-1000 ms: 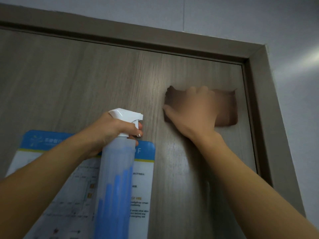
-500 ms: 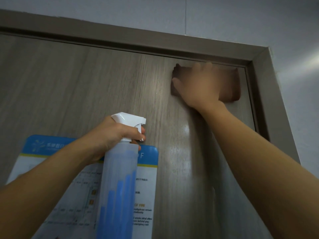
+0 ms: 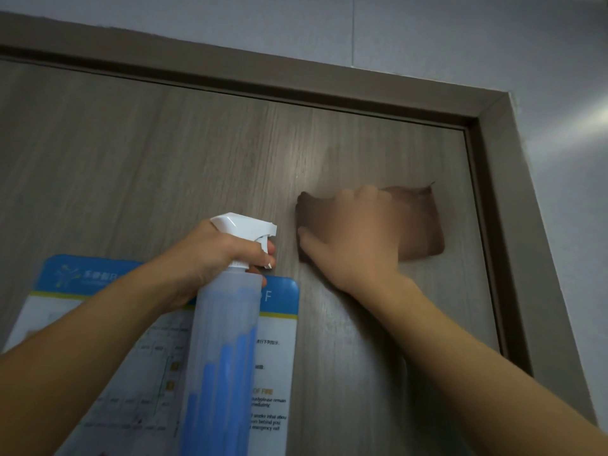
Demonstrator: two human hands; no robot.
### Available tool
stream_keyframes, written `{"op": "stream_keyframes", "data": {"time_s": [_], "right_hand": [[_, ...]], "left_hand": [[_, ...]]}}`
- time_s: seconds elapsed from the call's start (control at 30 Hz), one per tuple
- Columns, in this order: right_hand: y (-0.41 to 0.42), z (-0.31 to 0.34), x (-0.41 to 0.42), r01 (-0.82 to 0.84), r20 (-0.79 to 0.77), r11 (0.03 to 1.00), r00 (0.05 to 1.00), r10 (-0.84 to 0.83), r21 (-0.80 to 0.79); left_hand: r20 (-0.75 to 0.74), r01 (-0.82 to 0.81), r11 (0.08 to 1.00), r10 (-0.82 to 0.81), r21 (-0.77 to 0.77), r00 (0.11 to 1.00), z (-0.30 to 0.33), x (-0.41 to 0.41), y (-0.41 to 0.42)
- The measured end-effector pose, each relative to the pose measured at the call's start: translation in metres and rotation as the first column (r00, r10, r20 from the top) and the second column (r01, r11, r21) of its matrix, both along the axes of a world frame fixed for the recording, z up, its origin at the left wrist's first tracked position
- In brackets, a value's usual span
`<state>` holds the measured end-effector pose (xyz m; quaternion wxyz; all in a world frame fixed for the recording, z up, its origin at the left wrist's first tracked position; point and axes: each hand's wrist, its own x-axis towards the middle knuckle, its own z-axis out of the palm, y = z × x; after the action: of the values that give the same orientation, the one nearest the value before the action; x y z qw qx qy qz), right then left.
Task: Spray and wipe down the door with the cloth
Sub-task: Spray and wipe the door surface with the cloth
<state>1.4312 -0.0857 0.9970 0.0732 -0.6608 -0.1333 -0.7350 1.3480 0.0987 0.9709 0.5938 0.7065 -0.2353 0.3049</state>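
Note:
A grey-brown wood-grain door [image 3: 164, 159] fills the view. My right hand [image 3: 355, 238] lies flat with spread fingers on a brown cloth [image 3: 421, 225] and presses it against the door's upper right area, a little below the top edge. The cloth is blurred by motion. My left hand [image 3: 217, 255] grips the neck of a translucent spray bottle [image 3: 223, 340] with a white trigger head and blue markings, a finger on the trigger. The bottle is upright in front of the door, just left of the cloth.
A blue and white printed notice [image 3: 279, 324] is stuck to the door behind the bottle. The brown door frame [image 3: 503, 192] runs along the top and right, with a pale wall [image 3: 427, 44] beyond it.
My right hand slid the cloth up to the door's top edge, then back down to the level beside the bottle's head. My left hand and the bottle stayed nearly still.

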Motion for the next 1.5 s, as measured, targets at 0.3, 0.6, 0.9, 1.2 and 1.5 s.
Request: {"op": "stream_keyframes", "data": {"time_s": [0.3, 0.6, 0.9, 1.2, 1.5], "right_hand": [[0.002, 0.102, -0.004, -0.052, -0.07, 0.995, 0.996, 0.058, 0.081], [-0.003, 0.118, -0.002, -0.056, -0.066, 0.99, 0.996, 0.065, 0.127], [-0.036, 0.081, 0.009, -0.011, 0.01, 1.0, 1.0, 0.01, 0.014], [-0.067, 0.145, 0.016, -0.021, -0.02, 0.997, 1.0, 0.023, 0.068], [-0.082, 0.051, 0.021, 0.027, -0.005, 0.994, 1.0, -0.027, 0.108]], "left_hand": [[-0.009, 0.034, 0.999, -0.034, 0.006, 0.999, 0.0, -0.002, 0.0], [-0.011, 0.04, 0.999, -0.04, -0.017, 0.999, -0.001, -0.002, 0.002], [-0.01, 0.037, 0.999, -0.037, -0.006, 0.999, -0.001, -0.003, 0.003], [-0.031, 0.026, 1.0, -0.026, 0.006, 0.999, -0.002, -0.002, 0.009], [-0.018, 0.02, 1.0, -0.02, -0.016, 1.0, -0.002, -0.005, 0.004]]}}
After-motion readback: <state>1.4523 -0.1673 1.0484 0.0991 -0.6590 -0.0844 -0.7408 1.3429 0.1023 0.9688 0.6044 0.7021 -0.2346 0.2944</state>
